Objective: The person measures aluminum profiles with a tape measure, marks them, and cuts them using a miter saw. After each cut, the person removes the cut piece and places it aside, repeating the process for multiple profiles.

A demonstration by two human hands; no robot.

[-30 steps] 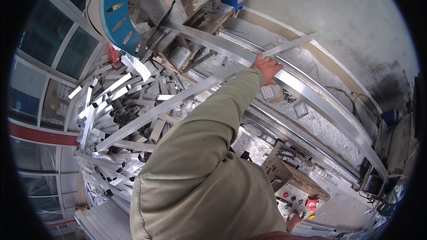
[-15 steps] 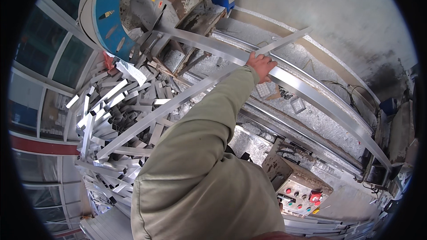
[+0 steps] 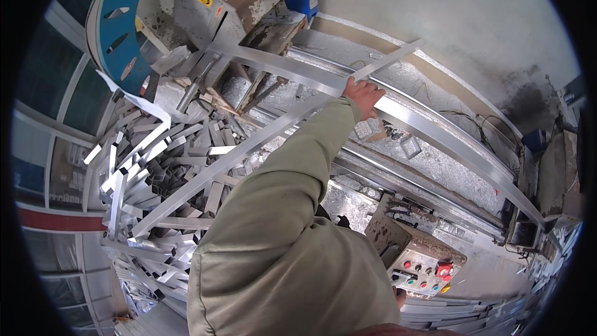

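Note:
My left hand (image 3: 363, 96), at the end of an olive sleeve, lies over a long silver aluminium profile (image 3: 435, 127). Its fingers curl round the profile. A narrower aluminium bar (image 3: 230, 160) crosses the profile at the hand, running from lower left to upper right. At its upper left end the profile meets the saw machine, near a blue slotted disc-shaped guard (image 3: 118, 28). Only a bit of my right hand (image 3: 401, 297) shows beside the control box (image 3: 416, 261) with coloured buttons; its fingers are hidden.
A heap of cut profile offcuts (image 3: 168, 174) lies at the left. Two metal rails (image 3: 410, 177) run through a bed covered in chips. A window wall (image 3: 56, 174) stands at the left edge, a pale wall (image 3: 435, 6) at the back. More long profiles (image 3: 460, 317) lie at lower right.
The blue guard has shifted left, away from the profile's end, and a metal rod shows beside it. A white strip by the guard has moved left too. My left hand stays on the profile.

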